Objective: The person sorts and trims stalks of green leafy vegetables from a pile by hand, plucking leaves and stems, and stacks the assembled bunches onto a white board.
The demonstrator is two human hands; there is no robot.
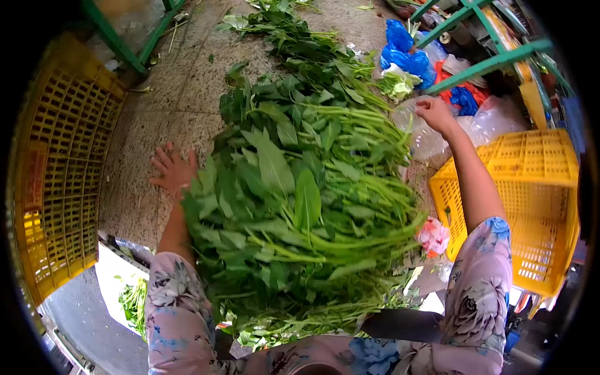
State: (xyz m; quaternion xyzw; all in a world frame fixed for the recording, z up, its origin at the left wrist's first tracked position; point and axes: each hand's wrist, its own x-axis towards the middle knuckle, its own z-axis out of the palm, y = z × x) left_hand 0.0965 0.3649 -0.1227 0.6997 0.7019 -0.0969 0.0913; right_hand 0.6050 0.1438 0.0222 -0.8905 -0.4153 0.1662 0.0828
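A big heap of water spinach point(306, 200), leafy on its left side and with long pale stems on its right, fills the middle of the view between my arms. My left hand point(174, 167) lies with fingers spread on the speckled stone surface point(165, 106), against the leaves' left edge. Over on the right, my right hand point(434, 114) is held with bent fingers pressed together, just beyond the stem ends and over a clear plastic bag point(428, 137). Whatever is in that pinch, if anything, is too small to make out.
Yellow plastic crates stand on the left point(65, 169) and right point(519, 206). Green metal bars point(490, 65) cross the upper right, near blue plastic bags point(403, 53) and a pale cabbage piece point(398, 82). More greens point(134, 303) lie low on the left.
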